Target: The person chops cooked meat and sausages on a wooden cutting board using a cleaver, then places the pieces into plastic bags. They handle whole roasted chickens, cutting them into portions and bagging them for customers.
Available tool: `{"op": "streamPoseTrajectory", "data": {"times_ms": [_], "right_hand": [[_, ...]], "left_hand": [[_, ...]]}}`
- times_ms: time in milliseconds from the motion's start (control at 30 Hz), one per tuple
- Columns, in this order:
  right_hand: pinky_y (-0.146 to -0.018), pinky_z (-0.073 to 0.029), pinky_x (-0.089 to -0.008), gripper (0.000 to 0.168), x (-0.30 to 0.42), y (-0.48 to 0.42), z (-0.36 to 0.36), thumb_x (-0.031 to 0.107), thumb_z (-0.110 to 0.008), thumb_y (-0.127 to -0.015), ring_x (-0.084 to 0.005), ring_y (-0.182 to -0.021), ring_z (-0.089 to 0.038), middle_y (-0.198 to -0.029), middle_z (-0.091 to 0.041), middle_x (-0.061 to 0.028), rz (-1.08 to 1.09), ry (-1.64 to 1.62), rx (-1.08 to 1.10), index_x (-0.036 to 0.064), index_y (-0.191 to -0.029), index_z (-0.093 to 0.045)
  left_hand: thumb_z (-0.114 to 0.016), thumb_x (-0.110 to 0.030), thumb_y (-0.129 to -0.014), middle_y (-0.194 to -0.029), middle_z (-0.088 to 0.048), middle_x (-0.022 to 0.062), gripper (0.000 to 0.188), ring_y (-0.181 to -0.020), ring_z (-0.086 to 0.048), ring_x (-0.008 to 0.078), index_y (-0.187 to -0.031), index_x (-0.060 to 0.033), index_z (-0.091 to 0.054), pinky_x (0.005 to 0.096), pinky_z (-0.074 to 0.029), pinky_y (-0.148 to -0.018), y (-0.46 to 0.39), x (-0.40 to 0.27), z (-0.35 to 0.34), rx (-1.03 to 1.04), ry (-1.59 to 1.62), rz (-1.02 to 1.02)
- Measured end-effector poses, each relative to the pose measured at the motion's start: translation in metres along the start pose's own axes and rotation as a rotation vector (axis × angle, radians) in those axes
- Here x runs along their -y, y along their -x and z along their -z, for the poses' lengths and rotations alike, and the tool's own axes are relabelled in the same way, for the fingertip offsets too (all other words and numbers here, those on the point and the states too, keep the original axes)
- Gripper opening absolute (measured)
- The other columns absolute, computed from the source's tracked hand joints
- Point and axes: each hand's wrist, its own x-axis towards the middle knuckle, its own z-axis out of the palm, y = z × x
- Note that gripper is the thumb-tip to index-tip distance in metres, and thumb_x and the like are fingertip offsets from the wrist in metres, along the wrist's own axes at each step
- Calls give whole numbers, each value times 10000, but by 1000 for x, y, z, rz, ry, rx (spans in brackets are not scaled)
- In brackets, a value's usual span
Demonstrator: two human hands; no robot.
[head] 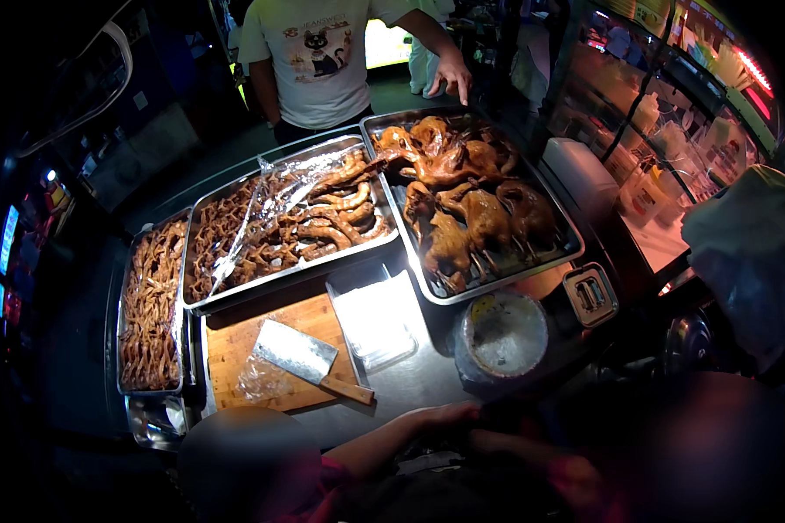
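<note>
My left hand (454,414) is low before my body, just past the steel counter's near edge, in shadow. Close to it is my right hand (490,439), mostly lost in the dark; what either holds does not show. Nearer the left, a cleaver (297,351) with a wooden handle lies on a wooden cutting board (235,353), partly over a crumpled clear plastic bag (261,379). A round tub (502,337) stands just beyond my hands. Farther off, a metal tray (437,299) holds several glazed roast ducks (448,245).
Another tray (294,271) holds braised meat pieces under plastic film; a narrow tray (123,314) stands left. A clear container (376,320) adjoins the board. A lidded steel container (590,294) sits right. Across the counter, a person (314,65) points down at the duck tray.
</note>
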Motion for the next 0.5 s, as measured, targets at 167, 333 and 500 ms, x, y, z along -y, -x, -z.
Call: {"op": "streamPoseTrajectory", "data": {"times_ms": [167,333,500], "right_hand": [[-890,-391,-305,316,13,-22,10,148,-410,-906,-198,-1032,-540,-1099,-597,-125,9,0,75,63,-1175,-552],[-885,-396,-311,309,37,-38,9,149,-420,-901,-206,-1028,-542,-1091,-597,-129,28,17,67,58,-1163,-555],[-879,-400,-316,302,64,-58,5,150,-430,-895,-213,-1024,-544,-1083,-598,-134,28,39,46,52,-1150,-559]], "left_hand": [[-346,-350,-933,-1022,-549,26,409,-879,-474,120,-1113,-33,-532,286,-382,-812,0,-8,-24,11,-8,-68],[-335,-388,-933,-1002,-562,57,470,-878,-480,152,-1060,6,-558,323,-378,-825,27,-34,-33,-40,-3,89],[-333,-410,-924,-957,-584,88,494,-879,-511,168,-1051,9,-563,338,-385,-814,39,-21,-10,-22,-280,-20]]}}
